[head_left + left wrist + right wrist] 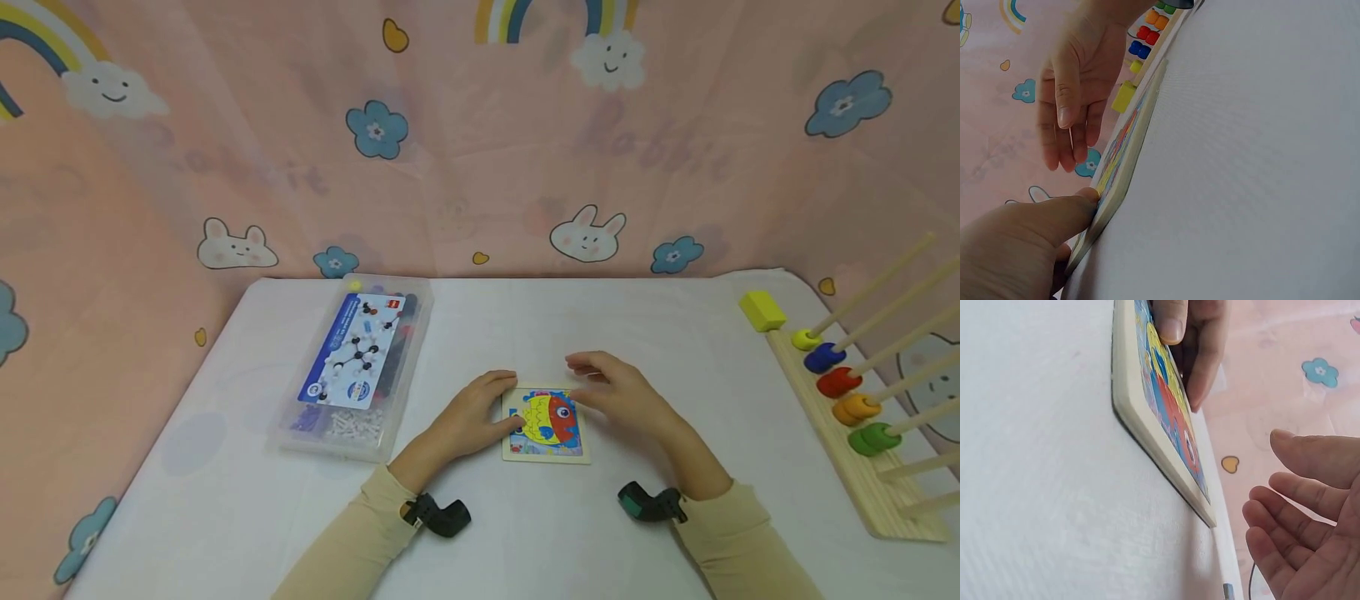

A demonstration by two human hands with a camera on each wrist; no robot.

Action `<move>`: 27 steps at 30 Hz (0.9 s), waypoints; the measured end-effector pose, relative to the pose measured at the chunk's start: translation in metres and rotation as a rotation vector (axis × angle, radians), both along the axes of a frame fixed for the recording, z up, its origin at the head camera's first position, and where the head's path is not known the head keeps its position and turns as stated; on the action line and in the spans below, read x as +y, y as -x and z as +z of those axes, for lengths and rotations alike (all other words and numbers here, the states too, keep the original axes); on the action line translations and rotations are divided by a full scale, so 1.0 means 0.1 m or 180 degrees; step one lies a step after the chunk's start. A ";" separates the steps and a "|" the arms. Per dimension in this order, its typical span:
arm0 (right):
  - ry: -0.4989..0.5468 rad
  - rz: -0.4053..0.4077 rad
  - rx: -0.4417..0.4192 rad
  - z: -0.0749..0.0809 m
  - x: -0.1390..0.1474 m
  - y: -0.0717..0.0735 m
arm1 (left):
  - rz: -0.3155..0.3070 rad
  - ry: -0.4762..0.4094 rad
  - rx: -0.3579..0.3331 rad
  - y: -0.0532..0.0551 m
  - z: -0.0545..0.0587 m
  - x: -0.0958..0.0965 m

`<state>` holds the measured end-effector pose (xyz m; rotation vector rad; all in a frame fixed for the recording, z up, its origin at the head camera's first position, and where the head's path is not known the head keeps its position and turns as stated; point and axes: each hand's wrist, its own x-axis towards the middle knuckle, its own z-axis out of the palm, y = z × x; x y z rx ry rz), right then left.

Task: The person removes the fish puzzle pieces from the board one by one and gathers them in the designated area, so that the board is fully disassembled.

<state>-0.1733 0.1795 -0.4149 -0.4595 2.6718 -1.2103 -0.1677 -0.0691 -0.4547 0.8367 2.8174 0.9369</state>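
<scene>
A small wooden jigsaw puzzle (546, 446) with a red and yellow fish picture lies on the white table. My left hand (467, 417) holds it at the left side, the thumb (1079, 209) over the picture and the fingers along the edge. In the right wrist view the puzzle (1172, 419) shows its pale wooden rim, with left-hand fingers at its far side. My right hand (626, 396) hovers by the upper right corner, holding nothing. Its fingers are relaxed and spread a little from the thumb, as the left wrist view of that hand (1085, 81) also shows.
Left of the hands lies a clear plastic case (352, 367) of molecular model parts with a blue and white label. At the right stands a wooden peg rack (847, 442) with coloured beads and a yellow block (762, 311). A pink patterned cloth (465, 167) hangs behind the table.
</scene>
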 end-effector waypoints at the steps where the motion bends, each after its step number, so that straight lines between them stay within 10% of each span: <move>1: -0.0011 0.0029 -0.0004 0.00 -0.02 -0.01 | 0.0001 -0.0004 -0.0008 0.00 0.00 0.00; 27: -0.0267 0.0433 0.0381 -0.20 -0.28 -0.05 | -0.0044 -0.0042 -0.0003 0.01 0.00 -0.02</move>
